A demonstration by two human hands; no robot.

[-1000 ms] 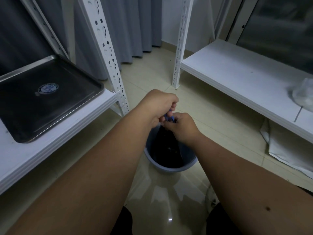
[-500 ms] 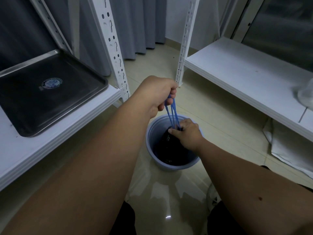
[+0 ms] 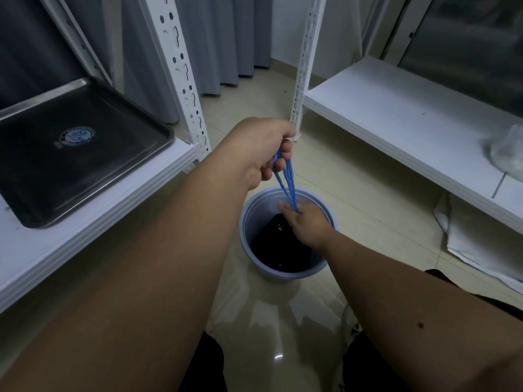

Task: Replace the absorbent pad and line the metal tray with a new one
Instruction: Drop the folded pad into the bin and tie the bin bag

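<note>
My left hand (image 3: 264,152) is fisted round the blue drawstrings (image 3: 287,182), held taut above the bin (image 3: 254,210) on the floor. My right hand (image 3: 304,223) pinches the same strings lower down, at the neck of the black bag (image 3: 280,250) inside the bin. The tray (image 3: 85,154) lies bare on the left shelf (image 3: 93,219), and a clear bag (image 3: 508,152) sits on the right shelf (image 3: 396,117).

You are looking at a dim, bluish scene. A small highlight is glaring off the glossy floor (image 3: 278,356) near your knees. The wide lens is bending the shelf posts (image 3: 181,69) outward, and your near forearms are blurring slightly.
</note>
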